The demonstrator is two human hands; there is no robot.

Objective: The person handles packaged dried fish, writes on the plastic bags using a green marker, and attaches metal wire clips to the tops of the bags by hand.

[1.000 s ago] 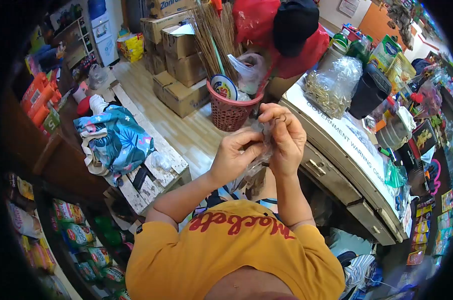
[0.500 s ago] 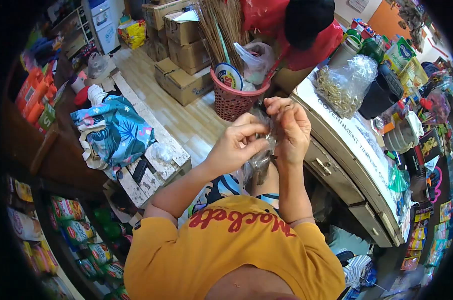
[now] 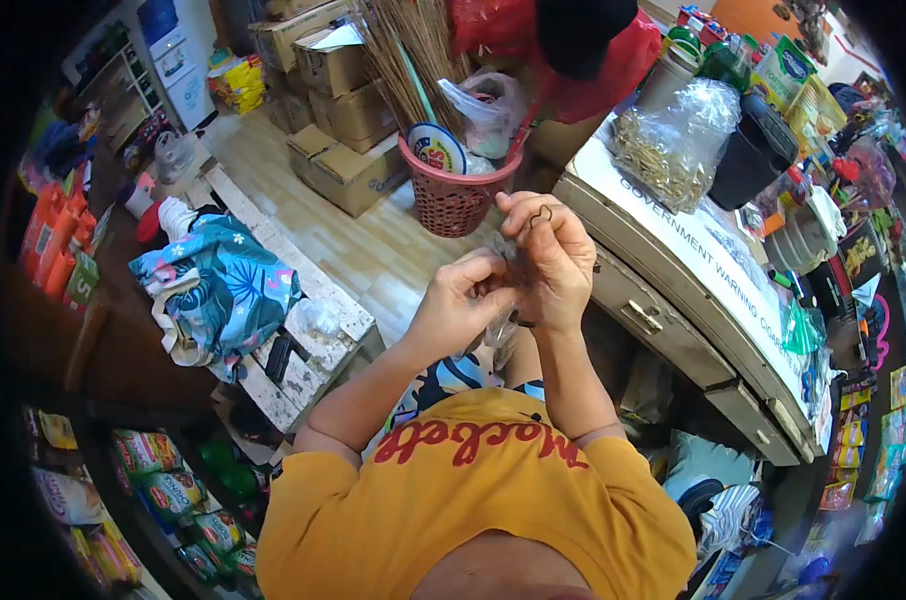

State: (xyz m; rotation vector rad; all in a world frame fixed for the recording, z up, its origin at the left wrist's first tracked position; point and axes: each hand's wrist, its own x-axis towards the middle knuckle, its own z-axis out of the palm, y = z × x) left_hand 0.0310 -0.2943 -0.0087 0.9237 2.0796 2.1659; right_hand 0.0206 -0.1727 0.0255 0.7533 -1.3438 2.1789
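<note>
In front of my chest, my left hand (image 3: 466, 308) pinches a clear plastic bag (image 3: 501, 328), thumb and fingers pressed together. My right hand (image 3: 556, 265) is closed on the gathered upper part of the same bag, close beside the left. A thin brown rubber band (image 3: 541, 214) loops over the fingers of my right hand. The lower part of the bag hangs between my wrists; its contents look dark and cannot be made out. Part of the bag is hidden behind my fingers.
A red basket (image 3: 463, 205) with stick brooms (image 3: 398, 75) stands ahead, beside cardboard boxes (image 3: 343, 170). At right, a white-topped counter (image 3: 663, 225) carries a plastic bag of tan loops (image 3: 673, 150). A bench (image 3: 323, 365) at left holds a blue floral cloth (image 3: 228, 285).
The rubber band now shows as a loop on my right fingers. Both hands have shifted slightly left in view, still together at the bag. The camera view has turned a little.
</note>
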